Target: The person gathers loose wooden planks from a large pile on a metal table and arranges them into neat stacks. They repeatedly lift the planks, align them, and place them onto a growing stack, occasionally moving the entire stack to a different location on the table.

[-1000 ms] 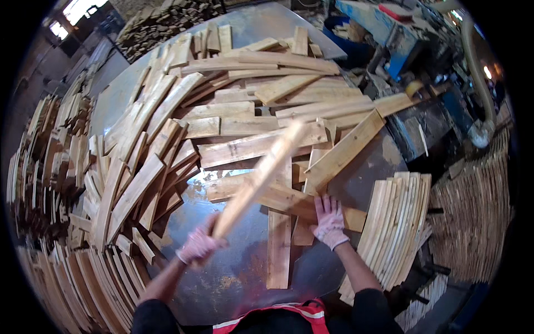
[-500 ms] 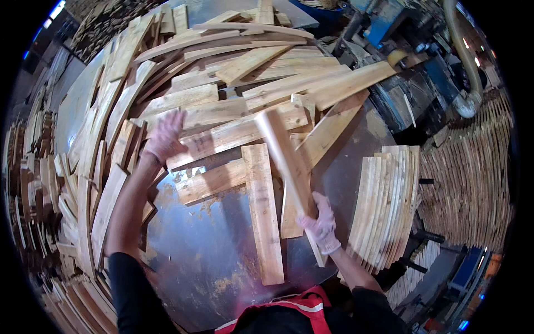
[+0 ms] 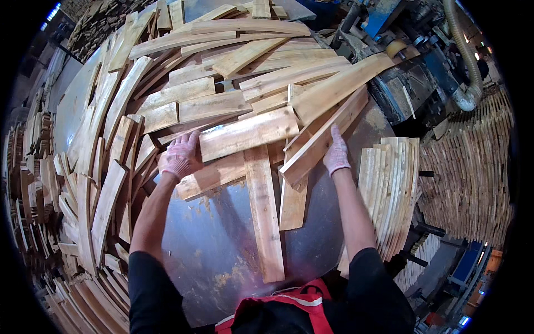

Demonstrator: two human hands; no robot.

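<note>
Hands apart, left hand (image 3: 179, 157) gripping plank (image 3: 248, 133), right hand (image 3: 336, 153) on board (image 3: 325, 135), fingertips hidden.

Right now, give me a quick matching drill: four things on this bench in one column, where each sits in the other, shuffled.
Things:
1. left hand
2. right hand
3. neat plank stack
4. grey hose

Places:
A. upper right, by the machine
B. on the end of a flat board
C. right table edge
D. on a slanted plank

Pairs: 1-B, 2-D, 3-C, 4-A
</note>
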